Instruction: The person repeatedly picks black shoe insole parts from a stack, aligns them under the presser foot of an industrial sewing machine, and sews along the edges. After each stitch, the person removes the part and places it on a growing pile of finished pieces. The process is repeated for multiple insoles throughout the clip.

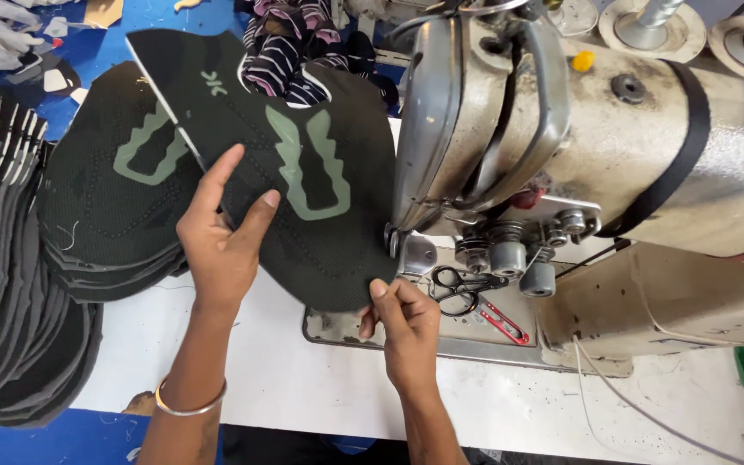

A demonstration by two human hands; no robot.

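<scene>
A: What's in hand here?

B: A dark knit shoe upper with a pale green patch, held up just left of the sewing machine. The left hand pinches it from the side away from the machine, fingers spread up across its face. The right hand pinches its lower edge, close to the machine's needle end.

A: So neither hand is free?

B: No, both are closed on the same piece. It hangs in the air, tilted, its near corner just short of the machine's foot.

A: Which step would you call it?

B: I'd judge it's the feeding-in: the piece is picked and being lined up, not yet lying flat under the needle.

A: And what does the next move ask for?

B: Probably lowering the edge flat onto the plate under the machine and squaring it to the foot. The right hand's grip sits nearest the needle, so it would need to keep clear while guiding.

A: Anything else about?

B: A stack of similar uppers lies well left of the machine, with more dark pieces fanned further left. Scissors and a red-handled snip rest at the machine's base.
</scene>
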